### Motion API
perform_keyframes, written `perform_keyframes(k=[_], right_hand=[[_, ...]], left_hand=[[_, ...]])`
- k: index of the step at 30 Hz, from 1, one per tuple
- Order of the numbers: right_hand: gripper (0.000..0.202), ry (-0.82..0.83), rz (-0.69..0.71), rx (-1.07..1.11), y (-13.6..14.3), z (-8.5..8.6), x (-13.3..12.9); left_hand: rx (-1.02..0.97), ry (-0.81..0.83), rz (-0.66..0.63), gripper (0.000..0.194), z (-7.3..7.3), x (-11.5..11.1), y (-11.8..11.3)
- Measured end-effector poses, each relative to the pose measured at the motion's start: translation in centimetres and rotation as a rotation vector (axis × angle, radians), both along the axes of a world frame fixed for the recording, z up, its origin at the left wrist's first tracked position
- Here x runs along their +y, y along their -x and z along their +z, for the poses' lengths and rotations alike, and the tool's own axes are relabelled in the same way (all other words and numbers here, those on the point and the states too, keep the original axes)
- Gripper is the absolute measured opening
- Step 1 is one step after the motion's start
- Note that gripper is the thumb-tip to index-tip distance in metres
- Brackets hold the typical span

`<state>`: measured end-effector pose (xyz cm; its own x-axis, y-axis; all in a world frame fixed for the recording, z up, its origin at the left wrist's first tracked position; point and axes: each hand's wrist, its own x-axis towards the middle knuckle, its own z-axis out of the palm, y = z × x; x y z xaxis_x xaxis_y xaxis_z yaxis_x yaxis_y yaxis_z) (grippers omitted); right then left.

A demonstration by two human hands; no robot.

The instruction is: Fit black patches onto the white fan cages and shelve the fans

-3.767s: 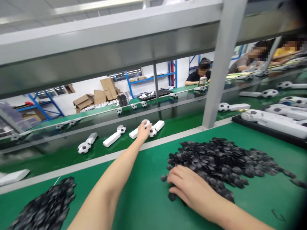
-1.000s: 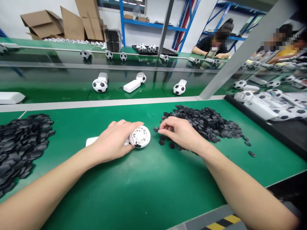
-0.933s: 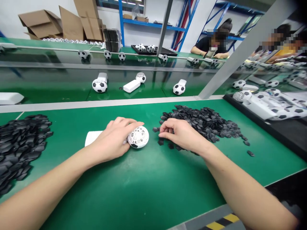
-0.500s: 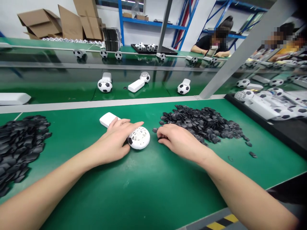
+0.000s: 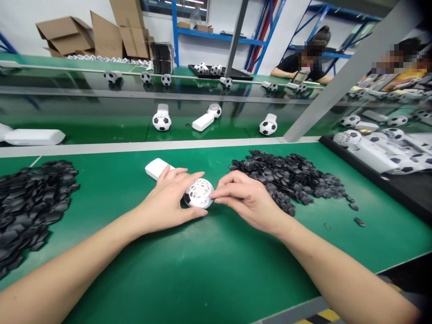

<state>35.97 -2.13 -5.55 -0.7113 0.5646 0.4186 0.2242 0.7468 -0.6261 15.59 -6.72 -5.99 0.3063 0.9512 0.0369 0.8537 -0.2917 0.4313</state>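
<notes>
A white hand-held fan with a ball-shaped grille head [image 5: 198, 196] lies on the green table mat [image 5: 209, 261], its flat handle [image 5: 155, 168] pointing back left. My left hand [image 5: 168, 202] grips the fan around the neck and head. My right hand [image 5: 246, 198] has thumb and forefinger pinched at the right side of the grille; whether a small black piece sits between them is hidden. A pile of small black pieces [image 5: 290, 177] lies just right of that hand.
A second heap of black pieces [image 5: 30, 202] lies at the left. Finished football-patterned fans [image 5: 162, 119] ride the conveyor [image 5: 101, 128] behind. A black tray [image 5: 398, 184] with white fans stands at right. A slanted grey post [image 5: 340, 76] rises behind. Other people sit at the far benches.
My left hand fetched a fan from the conveyor and set it on the mat. My right hand left the edge of the black pile and moved left to the fan's grille.
</notes>
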Motion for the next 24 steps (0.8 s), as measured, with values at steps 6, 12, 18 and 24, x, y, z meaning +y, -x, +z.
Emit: perform_keyframes(k=[6,12,18,24], right_hand=[[0.004,0.032,0.029,0.008,1.3,-0.5,-0.3],[0.008,0.168,-0.028,0.060,1.8,-1.0,-0.4],[0.027,0.503,-0.048,0.074,2.1,-1.7,-0.6],[0.029,0.517,-0.056,0.079,2.0,-2.0,0.2]], left_hand=[[-0.001,0.007,0.019,0.082,0.1,-0.1,-0.2],[-0.042,0.016,0.076,0.071,0.4,-0.1,-0.6],[-0.116,-0.023,0.081,0.053,0.8,-0.2,-1.2],[-0.152,-0.027,0.018,0.052,0.4,-0.2,-0.5]])
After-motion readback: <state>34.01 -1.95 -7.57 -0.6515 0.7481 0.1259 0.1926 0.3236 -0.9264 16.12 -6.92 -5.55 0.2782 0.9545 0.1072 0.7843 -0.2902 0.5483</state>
